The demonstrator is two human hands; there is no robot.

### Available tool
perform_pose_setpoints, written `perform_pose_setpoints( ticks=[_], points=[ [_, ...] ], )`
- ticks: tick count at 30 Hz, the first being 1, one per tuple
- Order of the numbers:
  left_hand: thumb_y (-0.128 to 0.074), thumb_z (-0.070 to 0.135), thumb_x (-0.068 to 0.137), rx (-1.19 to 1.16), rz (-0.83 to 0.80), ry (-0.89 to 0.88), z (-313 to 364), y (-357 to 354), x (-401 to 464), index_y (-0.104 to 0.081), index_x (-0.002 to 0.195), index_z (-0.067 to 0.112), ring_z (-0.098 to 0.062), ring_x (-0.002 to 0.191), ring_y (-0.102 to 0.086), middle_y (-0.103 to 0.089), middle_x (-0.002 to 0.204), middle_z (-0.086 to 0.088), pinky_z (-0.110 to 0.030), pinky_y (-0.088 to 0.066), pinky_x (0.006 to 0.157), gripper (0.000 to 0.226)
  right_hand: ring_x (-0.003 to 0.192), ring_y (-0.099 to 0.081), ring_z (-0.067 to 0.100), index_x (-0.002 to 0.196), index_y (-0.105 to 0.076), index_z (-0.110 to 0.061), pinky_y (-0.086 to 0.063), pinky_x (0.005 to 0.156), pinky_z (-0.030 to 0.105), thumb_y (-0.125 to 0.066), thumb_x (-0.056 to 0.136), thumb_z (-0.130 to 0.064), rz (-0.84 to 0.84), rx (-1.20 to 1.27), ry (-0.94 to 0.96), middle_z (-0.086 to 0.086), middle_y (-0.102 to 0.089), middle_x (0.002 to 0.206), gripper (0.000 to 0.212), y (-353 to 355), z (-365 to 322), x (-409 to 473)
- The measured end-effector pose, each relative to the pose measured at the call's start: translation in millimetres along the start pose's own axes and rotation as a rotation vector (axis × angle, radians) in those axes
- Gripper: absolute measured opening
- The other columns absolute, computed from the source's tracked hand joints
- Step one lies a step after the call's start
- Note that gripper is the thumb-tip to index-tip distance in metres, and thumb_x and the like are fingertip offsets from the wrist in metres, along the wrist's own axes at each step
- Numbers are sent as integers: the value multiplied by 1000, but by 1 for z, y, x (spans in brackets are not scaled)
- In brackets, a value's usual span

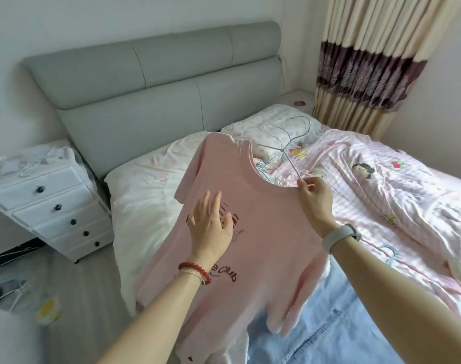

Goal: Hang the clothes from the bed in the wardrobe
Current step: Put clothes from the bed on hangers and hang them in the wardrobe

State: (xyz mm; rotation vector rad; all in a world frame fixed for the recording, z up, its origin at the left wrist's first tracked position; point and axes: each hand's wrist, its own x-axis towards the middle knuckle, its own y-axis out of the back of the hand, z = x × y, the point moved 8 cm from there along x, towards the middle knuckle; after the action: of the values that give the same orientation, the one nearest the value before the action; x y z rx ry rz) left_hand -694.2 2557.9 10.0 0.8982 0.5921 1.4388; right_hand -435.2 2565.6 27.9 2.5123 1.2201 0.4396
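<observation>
Pink T-shirt (239,245) hangs in the air over the near edge of the bed (381,195), already on a thin wire hanger (284,145). Your right hand (314,198) pinches the hanger's arm at the collar, so the shirt tilts, its hook pointing up and away from you toward the pillows. Your left hand (211,224) lies open and flat on the chest print. You'll likely need to take hold nearer the hook, which sits beyond your right hand.
</observation>
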Motion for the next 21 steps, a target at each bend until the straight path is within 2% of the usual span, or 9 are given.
perform_pose_setpoints(
  ticks=[2,4,9,11,13,15,16,18,21],
  points=[
    [-40,30,96,22,-133,35,-4,-51,13,-20,146,21,-19,142,-8,-11,155,-2,-47,-15,114,54,91,-58,31,99,-63,0,-39,76,31,-50,90,-16,3,-48,-39,19,-65,98,23,-8,38,32],
    [-38,31,97,46,-277,84,-15,-106,18,-17,146,23,-20,142,-7,-8,156,-1,-47,-17,113,54,97,-57,33,102,-63,2,-35,74,28,-47,90,-12,-7,-114,-76,22,-65,103,24,-17,77,60],
    [-34,37,97,146,-554,179,-48,-225,10,-9,147,26,-24,143,-2,-1,157,-1,-46,-14,115,57,90,-58,41,93,-64,8,-40,72,37,-43,87,0,-69,-270,-109,29,-65,94,24,-38,170,114],
    [-33,39,97,191,-615,184,-59,-259,7,-8,147,26,-25,143,1,2,157,-3,-49,-9,116,59,98,-58,41,105,-64,4,-42,80,38,-41,88,0,-107,-319,-146,29,-64,103,28,-47,207,126],
    [-34,40,96,236,-653,180,-68,-284,3,-7,147,27,-24,143,7,7,156,0,-51,-2,115,59,107,-56,40,118,-58,-2,-41,84,37,-41,90,-4,-207,-388,-195,26,-62,113,33,-58,243,131],
    [-33,40,95,233,-698,205,-77,-305,-3,-5,147,31,-24,142,13,12,156,3,-52,4,113,60,112,-52,41,127,-50,-6,-39,83,37,-39,92,-8,-383,-488,-218,25,-58,120,37,-73,276,126],
    [-32,40,95,233,-720,215,-80,-314,-7,-4,147,32,-24,141,16,13,156,3,-53,5,112,59,118,-48,40,133,-44,-8,-37,89,38,-38,94,-11,-462,-526,-216,24,-53,127,39,-79,288,121],
    [-30,41,96,244,-745,221,-85,-326,-12,-2,147,33,-25,141,18,14,155,4,-53,8,111,58,134,-32,32,141,-31,-10,-27,107,40,-37,96,-17,-570,-600,-144,19,-37,143,46,-90,302,111],
    [-30,41,96,234,-763,219,-89,-331,-11,-4,146,34,-24,142,15,11,156,5,-51,6,112,57,140,-14,27,143,-24,-16,-15,112,47,-32,97,-26,-704,-736,-60,11,-25,150,48,-107,308,90]
  ],
)
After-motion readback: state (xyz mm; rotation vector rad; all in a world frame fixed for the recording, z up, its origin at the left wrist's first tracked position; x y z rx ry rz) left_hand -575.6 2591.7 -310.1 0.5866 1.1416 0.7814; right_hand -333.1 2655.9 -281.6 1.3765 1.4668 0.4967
